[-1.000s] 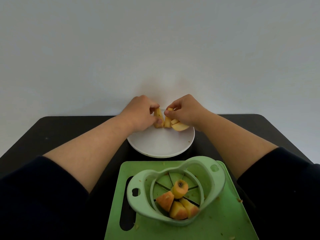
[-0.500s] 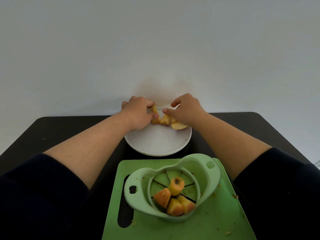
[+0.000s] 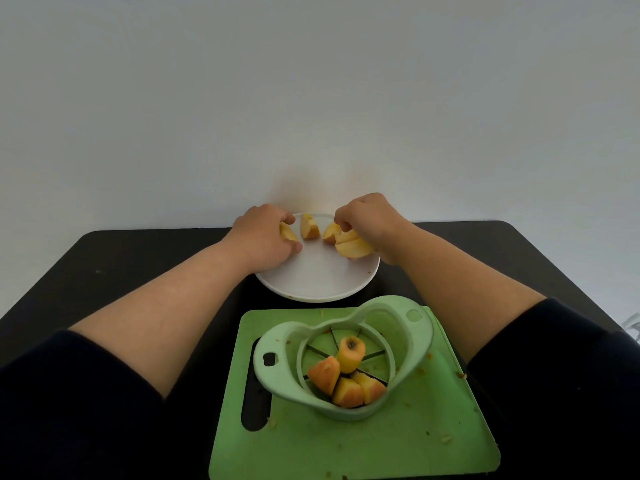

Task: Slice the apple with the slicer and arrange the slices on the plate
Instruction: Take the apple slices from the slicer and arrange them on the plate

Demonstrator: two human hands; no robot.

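A white plate [image 3: 318, 282] sits at the far middle of the black table. My left hand [image 3: 265, 237] rests on its left rim, fingers closed around an apple slice [image 3: 287, 233]. One slice [image 3: 309, 227] lies free at the plate's far edge. My right hand [image 3: 372, 221] is over the right rim, its fingers on a cluster of slices [image 3: 349, 244]. Nearer me, the pale green slicer [image 3: 346, 355] lies on the green cutting board [image 3: 353, 441]. It holds the core [image 3: 350, 353] and three wedges [image 3: 346, 384].
The black table [image 3: 138, 265] ends at a white wall just behind the plate. The board has a handle slot [image 3: 254, 407] on its left and small apple crumbs scattered over it. My dark sleeves fill both lower corners.
My hands have drawn apart across the plate, the left going left and the right going right. The slices that were bunched together now lie spread along the far rim.
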